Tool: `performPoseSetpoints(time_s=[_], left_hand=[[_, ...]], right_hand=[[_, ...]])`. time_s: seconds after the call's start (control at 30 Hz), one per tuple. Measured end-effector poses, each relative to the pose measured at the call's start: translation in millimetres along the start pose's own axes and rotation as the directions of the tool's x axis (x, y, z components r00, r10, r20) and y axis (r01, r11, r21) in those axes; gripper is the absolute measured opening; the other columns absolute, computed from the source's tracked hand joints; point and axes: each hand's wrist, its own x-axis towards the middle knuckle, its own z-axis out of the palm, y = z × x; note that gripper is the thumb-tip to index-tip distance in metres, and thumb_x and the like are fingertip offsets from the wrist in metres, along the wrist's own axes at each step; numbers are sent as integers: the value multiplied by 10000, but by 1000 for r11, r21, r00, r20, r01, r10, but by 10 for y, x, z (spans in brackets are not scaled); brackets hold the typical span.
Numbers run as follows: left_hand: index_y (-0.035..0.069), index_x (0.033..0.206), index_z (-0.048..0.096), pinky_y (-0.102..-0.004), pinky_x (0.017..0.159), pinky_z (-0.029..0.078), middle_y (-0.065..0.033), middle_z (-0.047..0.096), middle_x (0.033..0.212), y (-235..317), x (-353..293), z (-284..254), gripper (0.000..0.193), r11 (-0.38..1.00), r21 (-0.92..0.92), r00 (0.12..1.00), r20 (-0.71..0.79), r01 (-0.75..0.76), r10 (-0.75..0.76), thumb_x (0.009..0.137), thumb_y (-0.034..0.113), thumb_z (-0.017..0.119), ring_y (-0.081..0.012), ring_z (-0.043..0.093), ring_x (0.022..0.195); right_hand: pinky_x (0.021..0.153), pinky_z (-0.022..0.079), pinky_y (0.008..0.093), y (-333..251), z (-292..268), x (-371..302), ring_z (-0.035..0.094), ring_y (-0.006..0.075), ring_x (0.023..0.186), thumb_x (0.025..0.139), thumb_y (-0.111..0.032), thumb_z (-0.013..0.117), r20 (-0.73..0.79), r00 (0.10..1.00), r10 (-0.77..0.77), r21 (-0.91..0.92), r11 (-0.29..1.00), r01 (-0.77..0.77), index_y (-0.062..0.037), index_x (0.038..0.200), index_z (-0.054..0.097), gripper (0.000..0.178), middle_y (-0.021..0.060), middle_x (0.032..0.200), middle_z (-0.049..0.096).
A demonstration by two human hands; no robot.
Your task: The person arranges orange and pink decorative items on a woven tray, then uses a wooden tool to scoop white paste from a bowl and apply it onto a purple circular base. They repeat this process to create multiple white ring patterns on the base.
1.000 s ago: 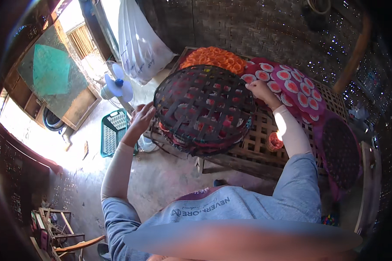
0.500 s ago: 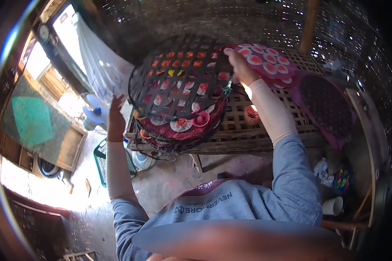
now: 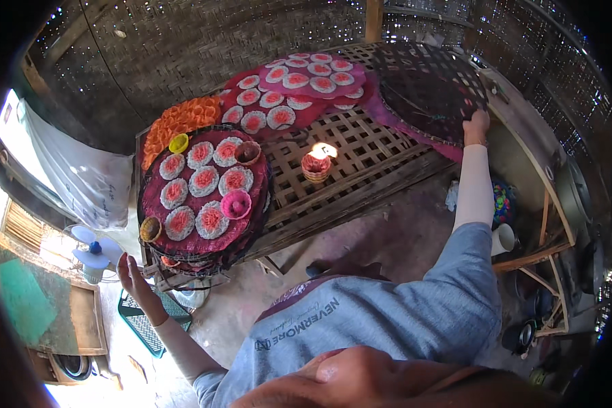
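Note:
My right hand [image 3: 477,128] grips the near-right rim of a dark, round lattice tray [image 3: 425,85], held over the right end of the table. Pink cloth shows beneath that tray. My left hand [image 3: 137,289] hangs free at the left, fingers spread and nothing in it, just off the table's near-left corner. Closest to it is a round stack covered with maroon cloth [image 3: 241,229], set with several white-and-red ruffled rosettes [image 3: 203,180]. Around them stand small cups: a yellow cup [image 3: 178,143], a brown cup [image 3: 247,153], a pink cup [image 3: 236,204] and a golden cup [image 3: 150,229].
The slatted lattice table [image 3: 289,183] carries a stack of small reddish cups [image 3: 316,168], orange ruffled pieces [image 3: 177,122] and more rosettes on pink cloth [image 3: 272,73]. Left are a fan [image 3: 94,248] and a green crate [image 3: 146,326]; a white bucket [image 3: 502,239] stands right.
The lattice tray has gone from above the rosette stack to the table's right end in my right hand, uncovering the rosettes. My left hand is lower and nearer. The view has turned right.

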Motion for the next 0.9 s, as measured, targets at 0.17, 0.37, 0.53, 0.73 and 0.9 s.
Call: performPoseSetpoints(time_s=[0.17,0.37,0.53,0.73,0.9], left_hand=[[17,1103,531,-279,882,331,-30,520,1030,-28,77,1,307,1000,3,1000,-10,25,-25,889,237,537,-120,448,982],[32,1056,570,-307,836,407,-42,558,1008,78,10,100,264,993,93,993,99,-78,68,813,120,622,-142,521,955],[95,1057,579,-387,900,348,-119,515,1106,516,-176,709,470,640,535,834,376,-552,405,626,194,735,-292,464,1059],[102,1194,494,-521,960,205,-119,347,1247,710,-692,1411,759,613,469,713,660,-636,235,553,407,763,-351,247,1214],[94,1193,488,-526,964,216,-121,339,1246,623,-667,1558,797,621,450,687,697,-642,205,517,411,766,-348,263,1215]], right_hand=[[743,460,418,415,-452,340,586,287,942,861,-130,424,-211,816,-538,-897,438,56,-54,1144,499,302,159,1037,596],[860,428,394,253,937,-1711,571,315,967,816,-244,579,808,499,-314,-380,370,848,11,1049,580,345,193,1033,594],[865,436,353,621,2152,-3463,538,274,1037,796,-200,636,973,-229,-35,182,727,662,-55,1133,546,378,144,1126,550],[879,417,372,931,2720,-4209,495,311,1083,702,-386,699,780,-472,410,235,508,829,-74,1236,438,671,164,1202,469],[851,428,385,934,2582,-3999,516,313,1041,680,-378,714,587,-557,588,266,510,818,-88,1236,416,694,179,1163,485]])
